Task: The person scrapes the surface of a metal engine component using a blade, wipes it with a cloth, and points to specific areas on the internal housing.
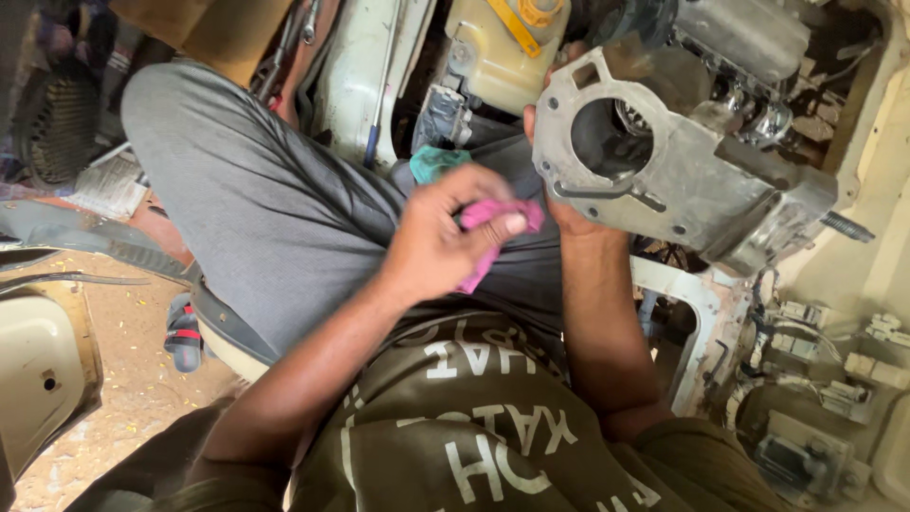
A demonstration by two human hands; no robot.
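Two hands share the work. The left hand [436, 242] pinches a pink cloth [493, 228] between thumb and fingers, just beside the metal housing [682, 180]. The right hand [567, 216] clasps that housing from behind, fingers mostly hidden, and holds it above the grey trousers [256, 199]. Wiping seems to be the step in hand. Reaching the round bore calls for a steady hold. A green cloth [436, 161] lies behind.

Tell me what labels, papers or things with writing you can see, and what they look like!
Olive-green shirt: bottom middle, on the person, with large white block lettering across it.
Printed paper sheets: far left on the ground, whitish-grey, crumpled, covered in small dark print.
Yellowish plastic fluid tank: top middle, with a yellow strap across it; no label readable.
No screens or signs in view.
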